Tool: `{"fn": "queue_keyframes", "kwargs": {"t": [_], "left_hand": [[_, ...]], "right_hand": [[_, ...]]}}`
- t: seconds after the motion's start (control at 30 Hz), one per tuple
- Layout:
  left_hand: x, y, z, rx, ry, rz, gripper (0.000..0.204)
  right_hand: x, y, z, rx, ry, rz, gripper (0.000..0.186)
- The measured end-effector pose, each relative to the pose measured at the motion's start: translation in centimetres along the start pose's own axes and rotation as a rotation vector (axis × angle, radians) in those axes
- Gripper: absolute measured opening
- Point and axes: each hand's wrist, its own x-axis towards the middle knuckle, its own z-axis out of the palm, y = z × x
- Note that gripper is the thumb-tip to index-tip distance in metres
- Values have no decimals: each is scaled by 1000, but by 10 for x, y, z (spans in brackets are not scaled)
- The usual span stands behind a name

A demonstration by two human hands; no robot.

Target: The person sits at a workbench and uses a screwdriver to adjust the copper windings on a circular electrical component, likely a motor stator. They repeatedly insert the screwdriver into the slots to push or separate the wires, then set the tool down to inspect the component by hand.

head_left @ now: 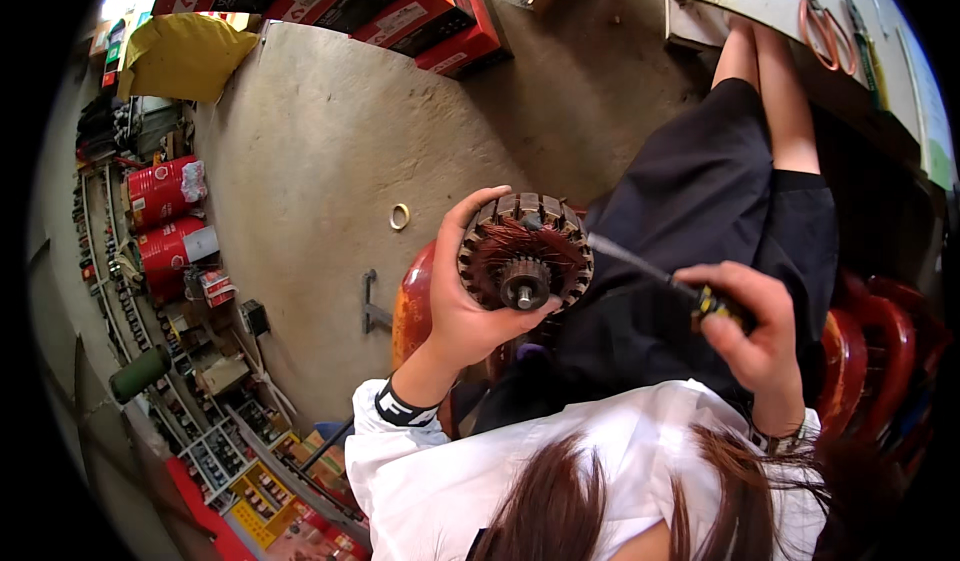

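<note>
L hand (pixel 475 311) fingers grip 1 rotor (pixel 525 246), held up by dark skirt (pixel 685 196); R hand (pixel 755 326) fingers wrap 1 screwdriver (pixel 712 307), blurred tip near rotor's edge. Far left: 2 red drums (pixel 160 251), contents can't tell; 1 yellow tray (pixel 248 523) w/ small parts.

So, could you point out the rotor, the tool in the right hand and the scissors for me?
Rotor (pixel 525 244): head view, on its reddish-brown windings.
Tool (pixel 640 264): head view, on its blurred grey shaft.
Scissors (pixel 818 8): head view, about where the blades meet the orange handles.
</note>
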Motion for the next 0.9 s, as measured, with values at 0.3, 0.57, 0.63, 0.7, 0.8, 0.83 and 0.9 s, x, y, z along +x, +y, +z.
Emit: {"fn": "queue_keyframes", "kwargs": {"t": [0.3,0.57,0.63,0.7,0.8,0.83,0.9], "left_hand": [[-11,0,-8,102,11,160,92],[-13,-4,-15,278,21,266,98],[-14,-6,-14,283,27,270,98],[-16,-7,-13,303,42,261,99],[-15,-5,-12,402,52,325,98],[-16,-6,-12,426,61,326,97],[-19,-10,-14,478,82,328,96]], "right_hand": [[-13,2,38,-55,-61,-17,35],[-13,-3,48,-176,3,-85,36],[-13,-4,46,-172,0,-66,35],[-15,-5,46,-156,3,-49,35],[-17,-8,46,-136,13,-22,35],[-18,-8,47,-127,25,-20,35],[-20,-5,51,-109,48,-19,34]]}}
